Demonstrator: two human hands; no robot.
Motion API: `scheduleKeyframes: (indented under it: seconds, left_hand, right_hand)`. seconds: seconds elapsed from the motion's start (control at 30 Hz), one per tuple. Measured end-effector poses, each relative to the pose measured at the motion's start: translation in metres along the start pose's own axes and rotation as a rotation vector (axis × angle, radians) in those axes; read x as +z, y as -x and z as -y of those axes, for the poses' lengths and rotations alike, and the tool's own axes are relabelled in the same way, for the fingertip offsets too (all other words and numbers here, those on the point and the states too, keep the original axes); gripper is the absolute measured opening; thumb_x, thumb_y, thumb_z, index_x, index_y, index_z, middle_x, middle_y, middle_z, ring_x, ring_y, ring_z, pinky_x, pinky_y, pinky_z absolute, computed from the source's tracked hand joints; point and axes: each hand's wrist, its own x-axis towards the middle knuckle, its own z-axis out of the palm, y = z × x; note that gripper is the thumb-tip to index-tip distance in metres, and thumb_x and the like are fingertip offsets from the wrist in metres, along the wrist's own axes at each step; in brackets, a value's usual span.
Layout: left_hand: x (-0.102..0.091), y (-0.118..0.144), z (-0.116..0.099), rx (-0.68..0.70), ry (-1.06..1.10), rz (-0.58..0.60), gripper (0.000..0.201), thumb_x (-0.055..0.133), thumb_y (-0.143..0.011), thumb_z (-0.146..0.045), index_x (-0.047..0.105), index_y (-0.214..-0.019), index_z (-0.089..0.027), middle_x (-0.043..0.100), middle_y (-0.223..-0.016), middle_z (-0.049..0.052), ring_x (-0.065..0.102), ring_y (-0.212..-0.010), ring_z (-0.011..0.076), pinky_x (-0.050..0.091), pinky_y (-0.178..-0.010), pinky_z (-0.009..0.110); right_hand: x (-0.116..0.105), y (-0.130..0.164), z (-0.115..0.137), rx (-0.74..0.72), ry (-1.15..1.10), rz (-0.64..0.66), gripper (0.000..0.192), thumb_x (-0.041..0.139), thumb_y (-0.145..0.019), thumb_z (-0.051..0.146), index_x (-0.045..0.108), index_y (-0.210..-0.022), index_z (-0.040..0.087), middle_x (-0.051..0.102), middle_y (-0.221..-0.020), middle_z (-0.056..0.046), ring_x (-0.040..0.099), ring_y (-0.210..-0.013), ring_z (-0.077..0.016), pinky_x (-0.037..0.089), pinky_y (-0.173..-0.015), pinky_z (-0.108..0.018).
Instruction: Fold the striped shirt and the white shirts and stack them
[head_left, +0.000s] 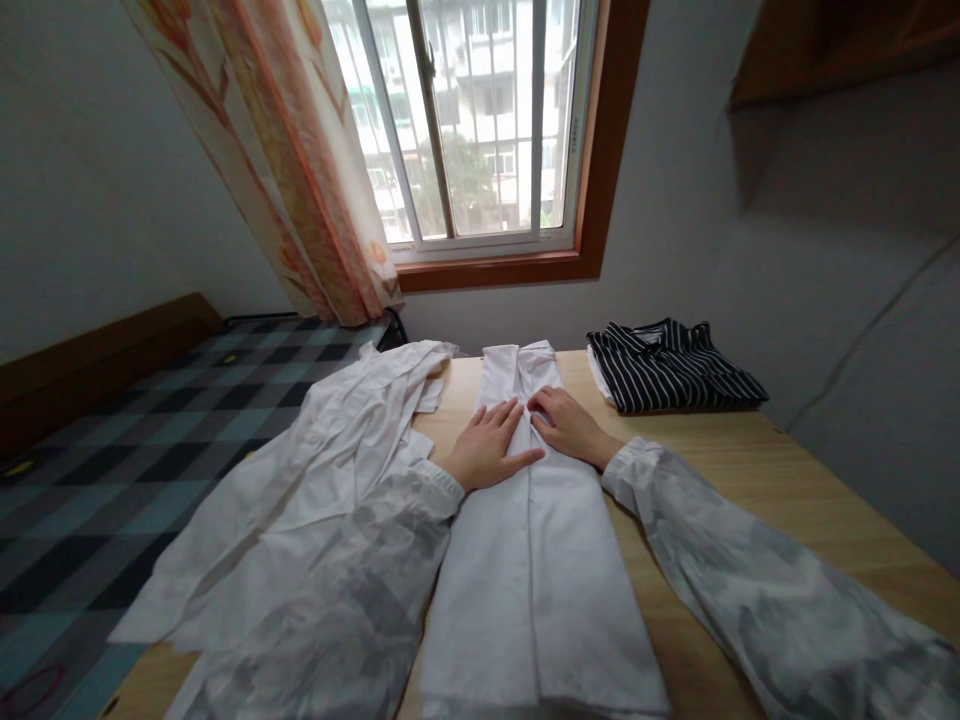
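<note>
A white shirt (570,560) lies on the wooden table, folded into a long narrow strip with a seam down its middle and its collar end toward the window. My left hand (487,445) rests flat on the upper part of this shirt, fingers stretched and thumb out to the right. Close beside it, my right hand (566,422) has its fingers bent in and gathered at the fabric near the middle line. Its fingertips appear to pinch the cloth there.
Loose white garments (322,450) are heaped on the left, reaching toward a checked bed (90,500). A folded black-and-white striped shirt (675,370) sits at the table's (810,520) back right. Behind are a window (487,130) and a flowered curtain (277,150).
</note>
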Motion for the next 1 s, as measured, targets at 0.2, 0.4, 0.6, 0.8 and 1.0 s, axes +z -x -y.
scheduleKeyframes:
  seconds: [0.2, 0.4, 0.6, 0.8, 1.0]
  left_hand:
    - [0.010, 0.001, -0.002, -0.105, -0.050, 0.026, 0.076, 0.042, -0.115, -0.066, 0.041, -0.176, -0.022, 0.038, -0.185, 0.016, 0.035, -0.172, 0.0353, 0.024, -0.140, 0.058]
    - [0.018, -0.002, -0.003, -0.178, -0.044, -0.036, 0.063, 0.042, -0.116, -0.049, 0.046, -0.173, -0.024, 0.042, -0.183, 0.014, 0.037, -0.172, 0.0353, 0.027, -0.139, 0.060]
    - [0.026, -0.012, -0.011, -0.283, -0.063, -0.117, 0.060, 0.046, -0.115, -0.050, 0.051, -0.169, -0.026, 0.048, -0.179, 0.016, 0.041, -0.168, 0.0384, 0.028, -0.138, 0.063]
    - [0.022, -0.011, -0.013, -0.244, -0.014, -0.123, 0.053, 0.036, -0.118, -0.039, 0.055, -0.165, -0.022, 0.046, -0.180, 0.018, 0.044, -0.167, 0.0342, 0.032, -0.137, 0.061]
    - [0.008, 0.021, -0.019, -0.042, -0.012, 0.017, 0.078, 0.060, -0.107, -0.067, 0.047, -0.174, -0.028, 0.039, -0.184, 0.015, 0.036, -0.171, 0.0375, 0.028, -0.139, 0.062]
  right_hand:
    - [-0.007, 0.038, 0.011, -0.041, 0.034, 0.051, 0.048, 0.054, -0.110, 0.027, 0.059, -0.156, 0.017, 0.055, -0.168, -0.021, 0.050, -0.159, -0.0329, 0.040, -0.135, -0.057]
    - [-0.021, 0.084, 0.032, -0.096, 0.097, 0.186, 0.071, 0.056, -0.114, 0.048, 0.039, -0.179, 0.025, 0.042, -0.182, -0.016, 0.039, -0.170, -0.0352, 0.033, -0.140, -0.062]
    - [-0.020, 0.072, 0.016, -0.053, 0.122, 0.250, 0.072, 0.056, -0.114, 0.054, 0.041, -0.179, 0.026, 0.040, -0.184, -0.013, 0.036, -0.172, -0.0367, 0.030, -0.141, -0.062]
    - [-0.016, 0.060, 0.007, -0.028, 0.160, 0.242, 0.073, 0.056, -0.114, 0.058, 0.044, -0.178, 0.026, 0.042, -0.182, -0.014, 0.037, -0.171, -0.0382, 0.029, -0.140, -0.063]
    - [-0.025, 0.072, 0.020, -0.079, 0.151, 0.228, 0.078, 0.062, -0.110, 0.060, 0.046, -0.177, 0.022, 0.043, -0.182, -0.017, 0.041, -0.169, -0.0402, 0.034, -0.138, -0.062]
